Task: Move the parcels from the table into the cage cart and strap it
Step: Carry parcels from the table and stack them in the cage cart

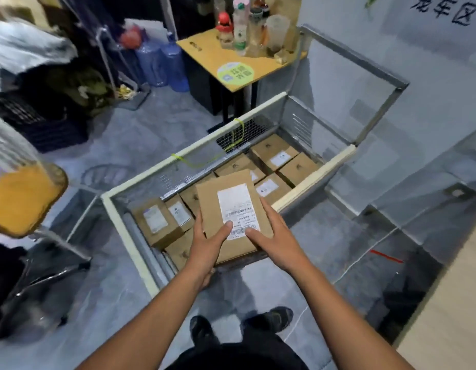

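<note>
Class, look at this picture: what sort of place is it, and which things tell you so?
Probably a parcel sorting or courier depot. A mesh cage cart holds many labelled cardboard parcels, and both hands hold another barcoded parcel over it.

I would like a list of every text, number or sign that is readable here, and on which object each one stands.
"龙车区": dark handwritten characters on the white wall sign; the first is cut off, so uncertain.
Round green sticker on the small table: white characters, too blurred to read.
White label on the held parcel: barcodes and small print, unreadable.
Labels on the parcels in the cage cart: too small.
</note>
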{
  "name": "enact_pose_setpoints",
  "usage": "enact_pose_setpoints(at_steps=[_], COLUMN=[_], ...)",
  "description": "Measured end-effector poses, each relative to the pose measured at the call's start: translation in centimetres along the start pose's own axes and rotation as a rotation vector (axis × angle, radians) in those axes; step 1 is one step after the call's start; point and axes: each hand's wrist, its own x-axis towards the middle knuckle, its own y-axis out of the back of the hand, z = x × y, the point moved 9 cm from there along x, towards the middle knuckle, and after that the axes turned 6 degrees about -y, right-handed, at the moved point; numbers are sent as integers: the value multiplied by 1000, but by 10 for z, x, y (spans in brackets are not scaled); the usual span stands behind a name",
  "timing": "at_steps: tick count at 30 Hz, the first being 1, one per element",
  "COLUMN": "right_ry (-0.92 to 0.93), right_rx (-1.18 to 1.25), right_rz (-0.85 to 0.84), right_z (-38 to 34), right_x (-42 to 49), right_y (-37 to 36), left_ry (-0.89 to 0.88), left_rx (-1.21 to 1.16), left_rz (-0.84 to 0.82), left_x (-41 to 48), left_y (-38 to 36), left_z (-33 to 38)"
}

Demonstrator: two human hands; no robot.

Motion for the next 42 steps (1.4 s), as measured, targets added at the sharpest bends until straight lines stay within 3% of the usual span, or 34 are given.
enact_pose_setpoints(at_steps=[9, 22, 36, 42], right_ry=[-1, -62, -257, -210], right_rx=[-39, -158, -182, -318], right_rz=[-241, -339, -539, -557], right_z=[-57, -79, 20, 100], right_x=[-6, 58, 201, 256], right_y=[-160, -213, -257, -300], left_ry=[63, 113, 388, 390], left_rx=[-67, -160, -103, -52], left_rz=[209, 325, 409, 439], left_x=[-29, 11, 115, 164], left_y=[167, 218, 218, 221], left_z=[-16, -33, -108, -177])
